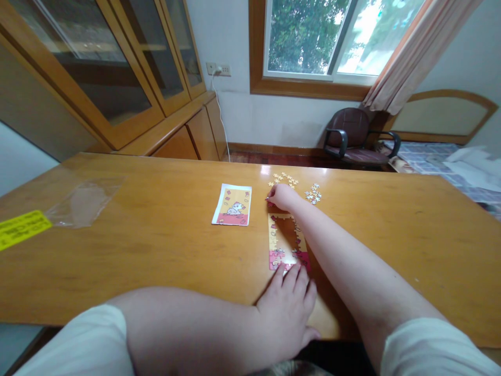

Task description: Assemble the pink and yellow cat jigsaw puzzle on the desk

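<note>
A jigsaw puzzle frame [273, 240] lies on the table, its yellow and pink border joined around an open middle. My left hand [288, 295] rests flat with fingers spread, its fingertips at the puzzle's near edge. Beyond the far edge, my right hand [285, 197] is closed in a pinch on a small puzzle piece [267, 198]; pink pieces lie under these fingertips, partly hidden. Loose yellow pieces [289, 180] are scattered just past that hand. To its right sits a small pile of whitish pieces [313, 194]. Left of the puzzle lies a picture card [236, 206] showing a white duck-like figure.
A clear plastic bag [84, 201] and a yellow label strip [23, 228] lie on the left of the wooden table [164, 250]. Behind the table are a glass-door cabinet [160, 107], a window, an office chair [354, 133] and a bed [434, 156].
</note>
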Demonstrator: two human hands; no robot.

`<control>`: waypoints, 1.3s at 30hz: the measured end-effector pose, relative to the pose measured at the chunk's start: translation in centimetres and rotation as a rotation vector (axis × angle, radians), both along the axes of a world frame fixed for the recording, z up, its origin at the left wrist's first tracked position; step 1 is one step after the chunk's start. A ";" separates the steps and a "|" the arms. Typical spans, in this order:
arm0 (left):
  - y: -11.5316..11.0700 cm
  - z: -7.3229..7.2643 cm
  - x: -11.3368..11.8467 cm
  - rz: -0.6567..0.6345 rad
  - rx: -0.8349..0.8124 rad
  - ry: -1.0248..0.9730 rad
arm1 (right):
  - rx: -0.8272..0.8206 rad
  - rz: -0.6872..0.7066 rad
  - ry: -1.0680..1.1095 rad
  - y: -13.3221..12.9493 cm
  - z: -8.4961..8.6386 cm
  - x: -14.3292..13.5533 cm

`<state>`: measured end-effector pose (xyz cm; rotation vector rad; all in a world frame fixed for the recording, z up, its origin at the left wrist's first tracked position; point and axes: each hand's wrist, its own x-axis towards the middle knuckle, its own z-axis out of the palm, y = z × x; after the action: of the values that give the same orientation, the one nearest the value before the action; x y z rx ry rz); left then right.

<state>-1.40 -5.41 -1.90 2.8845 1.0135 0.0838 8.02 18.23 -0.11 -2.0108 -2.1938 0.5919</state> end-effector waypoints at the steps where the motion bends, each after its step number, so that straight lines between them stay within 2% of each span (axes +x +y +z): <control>1: 0.0 0.0 0.0 0.000 0.002 -0.001 | 0.001 -0.002 0.020 0.0 -0.1 0.1; 4: 0.0 0.0 0.0 0.003 0.008 0.001 | 0.030 -0.033 0.160 0.1 -0.5 0.4; 7: 0.0 0.1 0.0 0.006 0.007 0.011 | 0.169 -0.096 0.351 -0.1 -0.6 0.8; 9: 0.0 0.2 0.0 0.004 0.001 0.019 | 0.261 -0.115 0.424 -0.5 -0.1 1.3; 11: 0.0 0.2 0.0 0.004 -0.008 0.024 | 0.277 -0.108 0.463 -1.6 0.6 2.1; 14: 0.1 0.2 0.0 0.006 -0.022 0.021 | 0.206 -0.105 0.474 -4.4 1.8 3.4; 16: 0.0 0.2 0.0 0.008 -0.027 0.012 | 0.118 -0.052 0.483 -6.8 2.2 4.2; 20: -0.1 0.3 0.0 0.018 -0.020 -0.002 | -0.074 0.010 0.439 -11.3 2.1 5.7; 23: 0.0 0.5 -0.1 0.020 -0.019 -0.001 | -0.174 0.014 0.453 -13.2 1.7 6.4; 26: 0.0 0.8 -0.2 0.016 -0.035 0.009 | -0.240 0.049 0.469 -13.7 1.5 6.4; 30: 0.0 0.9 -0.2 0.018 -0.045 0.017 | -0.234 0.101 0.441 -13.8 1.4 5.9; 36: 0.0 0.9 -0.2 0.020 -0.062 0.028 | -0.026 0.189 0.430 -14.2 0.5 5.6; 39: 0.1 0.9 -0.3 0.021 -0.073 0.027 | -0.016 0.185 0.429 -14.3 0.0 5.5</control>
<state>-1.69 -5.36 -1.03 2.8175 1.0291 0.0094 13.56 3.96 -0.14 -1.5149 -2.1162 0.9616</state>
